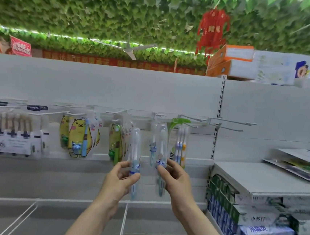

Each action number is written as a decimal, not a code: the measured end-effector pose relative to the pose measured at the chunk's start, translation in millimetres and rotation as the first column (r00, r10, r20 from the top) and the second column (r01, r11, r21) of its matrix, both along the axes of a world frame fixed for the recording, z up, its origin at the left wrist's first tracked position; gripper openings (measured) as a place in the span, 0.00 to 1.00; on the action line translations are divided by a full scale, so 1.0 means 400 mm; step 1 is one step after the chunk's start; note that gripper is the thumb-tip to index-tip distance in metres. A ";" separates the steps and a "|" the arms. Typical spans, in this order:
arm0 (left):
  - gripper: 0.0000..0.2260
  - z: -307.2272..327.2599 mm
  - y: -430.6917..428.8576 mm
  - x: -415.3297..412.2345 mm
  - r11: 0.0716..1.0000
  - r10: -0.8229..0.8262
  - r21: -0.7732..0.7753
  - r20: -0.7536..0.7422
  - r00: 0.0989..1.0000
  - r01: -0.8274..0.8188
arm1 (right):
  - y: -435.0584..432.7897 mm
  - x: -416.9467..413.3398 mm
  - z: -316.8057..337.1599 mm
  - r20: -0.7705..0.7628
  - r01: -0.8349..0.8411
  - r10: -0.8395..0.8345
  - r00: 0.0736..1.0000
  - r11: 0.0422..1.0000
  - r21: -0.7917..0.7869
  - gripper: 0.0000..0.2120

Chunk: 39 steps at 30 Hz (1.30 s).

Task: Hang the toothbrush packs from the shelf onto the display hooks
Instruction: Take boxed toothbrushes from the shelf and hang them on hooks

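My left hand [120, 178] grips a clear toothbrush pack [135, 149] with a blue label, held upright below the row of display hooks. My right hand [175, 178] pinches a second clear toothbrush pack [162, 146] of the same kind, its top close under a white hook [160, 115]. A third such pack [153, 145] hangs just behind it on that hook. Both hands are raised side by side in front of the white back panel.
Other hooks carry a yellow bear-print children's pack [78, 136], wooden-handled brush packs [12, 132] and a three-brush pack [180, 146]. Two bare hooks [231, 124] stick out at the right. Toothpaste boxes [253, 225] are stacked under a white shelf [262, 177] at the right.
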<state>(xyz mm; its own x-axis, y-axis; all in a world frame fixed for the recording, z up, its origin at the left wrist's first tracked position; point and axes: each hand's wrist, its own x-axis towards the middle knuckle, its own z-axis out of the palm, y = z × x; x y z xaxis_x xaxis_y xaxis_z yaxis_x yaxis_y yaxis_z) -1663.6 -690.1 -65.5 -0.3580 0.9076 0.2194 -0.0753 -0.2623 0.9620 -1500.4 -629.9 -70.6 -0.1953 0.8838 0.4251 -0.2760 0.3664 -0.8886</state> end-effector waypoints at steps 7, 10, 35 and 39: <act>0.15 0.022 0.014 -0.022 1.000 0.007 0.031 -0.015 1.000 -0.007 | 0.030 -0.036 0.000 -0.039 0.001 -0.001 0.999 1.000 -0.004 0.12; 0.16 0.024 0.028 -0.031 1.000 0.014 0.028 -0.018 1.000 -0.014 | 0.035 -0.041 -0.008 -0.051 -0.001 0.000 0.999 1.000 -0.018 0.11; 0.17 0.010 0.070 -0.024 1.000 0.007 -0.003 0.007 1.000 -0.007 | 0.065 -0.032 -0.009 -0.006 0.042 -0.042 0.999 0.999 0.013 0.14; 0.18 0.003 0.078 -0.029 1.000 0.013 -0.015 0.015 1.000 -0.013 | 0.087 -0.037 -0.005 -0.014 0.068 -0.069 0.998 0.998 -0.010 0.12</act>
